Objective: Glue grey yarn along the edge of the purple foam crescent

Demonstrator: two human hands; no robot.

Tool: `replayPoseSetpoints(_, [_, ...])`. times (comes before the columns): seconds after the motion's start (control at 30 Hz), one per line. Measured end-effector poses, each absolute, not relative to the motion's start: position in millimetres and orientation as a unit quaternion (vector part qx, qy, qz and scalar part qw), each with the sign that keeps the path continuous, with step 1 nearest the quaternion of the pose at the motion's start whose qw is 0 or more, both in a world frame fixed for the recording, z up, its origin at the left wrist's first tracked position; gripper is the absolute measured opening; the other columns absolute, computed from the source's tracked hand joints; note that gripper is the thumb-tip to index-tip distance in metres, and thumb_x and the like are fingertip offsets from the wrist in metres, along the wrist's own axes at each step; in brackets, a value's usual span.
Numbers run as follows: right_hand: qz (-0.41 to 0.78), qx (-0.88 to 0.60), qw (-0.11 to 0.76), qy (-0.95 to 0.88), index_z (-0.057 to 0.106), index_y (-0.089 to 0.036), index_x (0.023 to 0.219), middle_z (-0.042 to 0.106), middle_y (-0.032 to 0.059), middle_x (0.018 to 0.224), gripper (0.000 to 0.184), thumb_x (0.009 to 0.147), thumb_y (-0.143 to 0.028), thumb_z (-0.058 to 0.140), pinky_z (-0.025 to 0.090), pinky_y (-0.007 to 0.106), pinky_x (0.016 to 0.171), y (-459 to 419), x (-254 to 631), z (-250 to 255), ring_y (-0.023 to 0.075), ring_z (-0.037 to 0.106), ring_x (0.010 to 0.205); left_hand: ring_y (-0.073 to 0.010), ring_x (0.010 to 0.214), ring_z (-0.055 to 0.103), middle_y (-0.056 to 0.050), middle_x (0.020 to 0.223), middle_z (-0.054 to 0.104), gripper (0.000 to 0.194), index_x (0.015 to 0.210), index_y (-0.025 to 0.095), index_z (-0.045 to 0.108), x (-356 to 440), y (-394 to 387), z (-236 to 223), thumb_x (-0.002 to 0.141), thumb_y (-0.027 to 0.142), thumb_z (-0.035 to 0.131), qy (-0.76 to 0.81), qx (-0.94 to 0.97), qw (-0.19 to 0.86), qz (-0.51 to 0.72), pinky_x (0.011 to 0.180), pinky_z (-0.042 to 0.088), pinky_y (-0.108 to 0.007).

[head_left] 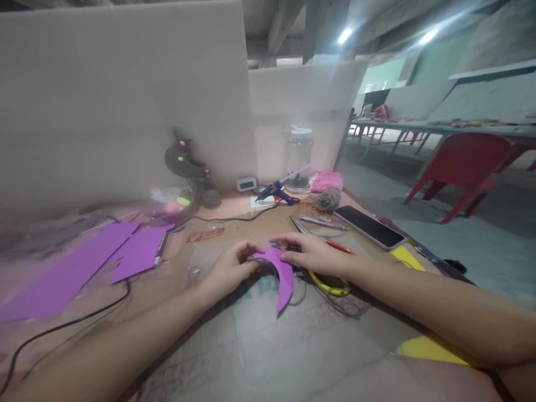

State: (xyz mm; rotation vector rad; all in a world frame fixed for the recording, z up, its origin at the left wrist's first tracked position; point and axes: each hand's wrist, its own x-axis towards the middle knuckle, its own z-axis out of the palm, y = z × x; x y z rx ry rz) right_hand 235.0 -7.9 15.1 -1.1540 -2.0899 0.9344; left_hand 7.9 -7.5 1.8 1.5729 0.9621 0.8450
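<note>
A curved purple paper crescent [285, 277] is held up between my hands over the middle of the table. My left hand [231, 267] pinches its left tip between thumb and fingers. Fingers of my right hand [307, 252] close on its upper right edge, with part of that grip hidden. A dark layer shows along the inner curve behind the paper; I cannot make out what it is. Beneath my right wrist lie a yellow loop handle [335, 287], a red handle [341, 247] and a grey cord [341, 307].
Purple paper sheets [79, 268] lie left, beside a black cable [62, 324]. A blue glue gun [274, 191], a clear jar [298, 156], a yarn ball [329, 199] and a phone [371, 226] sit behind. A decorated dark crescent [184, 159] stands near the white board [121, 100].
</note>
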Motion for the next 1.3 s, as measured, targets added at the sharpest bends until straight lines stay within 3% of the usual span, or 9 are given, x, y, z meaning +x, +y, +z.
replayPoseSetpoints(0.07, [0.365,-0.443,0.295,-0.764,0.064,-0.018,0.123,0.064,0.0021,0.088,0.041,0.082,-0.024,0.063,0.05,0.029,0.073,-7.3,234.4,15.7,0.0139,0.06,0.078,-0.0134,0.076,0.063,-0.005,0.099,0.068,0.036,0.107,0.017,0.059,7.4,-5.9,0.2,0.075,0.027,0.071,0.39,0.651,0.533,0.374,0.069,0.048,-0.025])
replayPoseSetpoints(0.17, [0.37,-0.453,0.332,-0.74,0.066,-0.017,0.118,0.062,0.001,0.083,0.038,0.08,-0.023,0.064,0.048,0.028,0.071,-5.7,234.2,14.9,0.0128,0.058,0.075,-0.0139,0.07,0.061,-0.004,0.087,0.069,0.046,0.124,0.016,0.058,6.0,-3.7,0.2,0.083,0.037,0.065,0.402,0.661,0.536,0.339,0.064,0.046,-0.025])
replayPoseSetpoints(0.3, [0.355,-0.465,0.354,-0.729,0.065,-0.016,0.115,0.061,0.0005,0.081,0.035,0.081,-0.027,0.063,0.047,0.027,0.066,-6.4,234.7,13.0,0.0123,0.056,0.071,-0.0144,0.068,0.059,-0.005,0.081,0.07,0.037,0.102,0.014,0.07,4.7,-1.5,2.9,0.086,0.047,0.06,0.384,0.694,0.523,0.312,0.06,0.043,-0.024])
replayPoseSetpoints(0.4, [0.339,-0.463,0.352,-0.739,0.065,-0.017,0.114,0.061,0.0003,0.081,0.033,0.082,-0.028,0.064,0.047,0.028,0.067,-7.2,235.1,11.2,0.0131,0.058,0.073,-0.0142,0.069,0.06,-0.007,0.089,0.072,0.037,0.1,0.015,0.071,4.8,1.2,0.8,0.086,0.049,0.061,0.385,0.684,0.527,0.327,0.064,0.045,-0.024])
replayPoseSetpoints(0.5, [0.321,-0.456,0.37,-0.742,0.065,-0.019,0.112,0.06,-0.0007,0.079,0.031,0.083,-0.029,0.064,0.046,0.028,0.067,-5.5,236.2,8.1,0.0135,0.058,0.073,-0.0129,0.064,0.058,-0.007,0.088,0.072,0.044,0.103,0.016,0.068,5.4,3.3,-2.1,0.083,0.055,0.062,0.381,0.673,0.532,0.344,0.061,0.044,-0.024])
replayPoseSetpoints(0.67, [0.312,-0.462,0.394,-0.731,0.064,-0.018,0.11,0.058,-0.0013,0.077,0.03,0.085,-0.034,0.063,0.044,0.028,0.064,-3.7,239.1,5.7,0.0135,0.055,0.071,-0.0129,0.062,0.058,-0.01,0.083,0.069,0.061,0.088,0.012,0.065,6.1,3.6,-1.4,0.086,0.07,0.043,0.364,0.61,0.585,0.391,0.058,0.043,-0.024])
replayPoseSetpoints(0.97, [0.316,-0.453,0.361,-0.751,0.062,-0.019,0.117,0.062,0.0017,0.086,0.035,0.083,-0.027,0.063,0.051,0.031,0.072,-8.5,234.3,9.8,0.0152,0.061,0.079,-0.0126,0.067,0.058,-0.006,0.086,0.071,0.03,0.09,0.014,0.068,6.7,3.5,-4.6,0.087,0.042,0.058,0.38,0.677,0.527,0.347,0.062,0.042,-0.024])
replayPoseSetpoints(1.13, [0.362,-0.44,0.346,-0.746,0.059,-0.02,0.12,0.066,0.0005,0.08,0.038,0.082,-0.027,0.064,0.053,0.033,0.075,-16.0,231.0,12.1,0.0151,0.065,0.073,-0.0127,0.065,0.057,-0.004,0.081,0.069,0.033,0.093,0.015,0.069,5.0,1.6,-4.4,0.085,0.046,0.062,0.391,0.679,0.524,0.334,0.061,0.042,-0.025])
replayPoseSetpoints(1.3, [0.379,-0.439,0.295,-0.76,0.053,-0.021,0.129,0.068,0.0001,0.082,0.042,0.088,-0.029,0.06,0.053,0.032,0.079,-31.0,225.1,26.2,0.0158,0.067,0.079,-0.0116,0.057,0.051,-0.001,0.067,0.059,0.038,0.078,0.015,0.065,4.2,-1.1,-2.1,0.084,0.052,0.061,0.408,0.676,0.526,0.316,0.054,0.037,-0.024])
